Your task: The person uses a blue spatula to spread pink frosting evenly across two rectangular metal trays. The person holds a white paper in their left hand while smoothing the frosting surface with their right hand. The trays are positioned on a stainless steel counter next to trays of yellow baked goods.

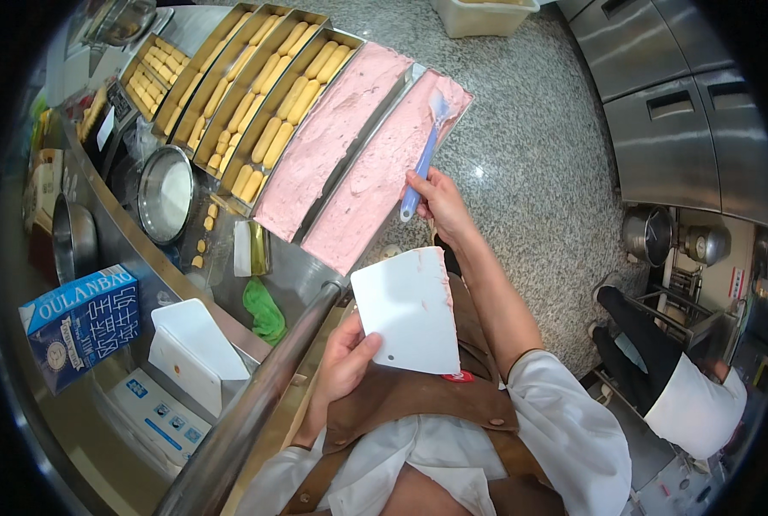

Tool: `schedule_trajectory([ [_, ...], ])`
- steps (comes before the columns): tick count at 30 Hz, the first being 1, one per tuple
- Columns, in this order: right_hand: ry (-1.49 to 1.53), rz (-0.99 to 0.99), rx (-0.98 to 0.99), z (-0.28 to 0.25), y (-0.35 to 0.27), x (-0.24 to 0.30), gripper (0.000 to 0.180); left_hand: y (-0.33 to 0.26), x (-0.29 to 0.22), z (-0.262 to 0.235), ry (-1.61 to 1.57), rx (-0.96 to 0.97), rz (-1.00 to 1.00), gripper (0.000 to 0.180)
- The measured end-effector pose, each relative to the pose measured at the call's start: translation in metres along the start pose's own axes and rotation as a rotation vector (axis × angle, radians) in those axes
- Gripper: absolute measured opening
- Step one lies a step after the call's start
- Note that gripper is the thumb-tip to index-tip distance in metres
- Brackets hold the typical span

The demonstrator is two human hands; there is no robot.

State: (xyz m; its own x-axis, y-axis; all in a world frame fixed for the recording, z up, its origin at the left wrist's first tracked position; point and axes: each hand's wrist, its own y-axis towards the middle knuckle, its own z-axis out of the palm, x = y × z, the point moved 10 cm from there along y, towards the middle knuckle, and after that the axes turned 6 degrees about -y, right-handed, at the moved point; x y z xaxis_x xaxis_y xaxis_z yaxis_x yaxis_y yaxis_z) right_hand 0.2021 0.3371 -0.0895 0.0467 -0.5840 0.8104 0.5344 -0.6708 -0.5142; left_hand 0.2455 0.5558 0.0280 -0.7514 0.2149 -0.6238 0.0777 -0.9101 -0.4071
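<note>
Beyond my left hand point(343, 354), yellow sponge biscuits point(267, 139) lie in rows. That hand pinches a white scraper point(408, 310); pink cream point(380, 176) spreads just left of my right hand point(440, 205), which grips a blue spatula point(421, 168) over it.

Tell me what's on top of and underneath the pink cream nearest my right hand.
The blue-handled spatula in your right hand shows over the pink cream; I can't tell if it touches. Whatever lies beneath the cream is covered from view.

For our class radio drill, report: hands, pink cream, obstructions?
Left hand holding white scraper. Right hand gripping blue-handled spatula over pink cream. Cream surface uneven. No obstruction visible.
</note>
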Motion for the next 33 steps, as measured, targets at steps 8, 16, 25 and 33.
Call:
schedule_trajectory([
  [8,0.015,-0.008,-0.013,0.003,0.001,-0.006,0.017,0.0,-0.001,-0.001,-0.027,-0.014,0.023,0.038],
  [16,0.103,-0.026,-0.053,0.014,0.01,-0.007,0.018,-0.003,-0.005,-0.005,-0.043,-0.023,0.032,0.04],
  [25,0.073,0.029,-0.069,0.034,0.003,-0.034,0.02,-0.007,-0.006,-0.011,-0.066,-0.042,0.02,0.041],
  [33,0.205,0.054,0.002,0.06,-0.02,-0.083,0.015,-0.006,-0.006,-0.012,-0.058,-0.02,0.0,0.04],
])
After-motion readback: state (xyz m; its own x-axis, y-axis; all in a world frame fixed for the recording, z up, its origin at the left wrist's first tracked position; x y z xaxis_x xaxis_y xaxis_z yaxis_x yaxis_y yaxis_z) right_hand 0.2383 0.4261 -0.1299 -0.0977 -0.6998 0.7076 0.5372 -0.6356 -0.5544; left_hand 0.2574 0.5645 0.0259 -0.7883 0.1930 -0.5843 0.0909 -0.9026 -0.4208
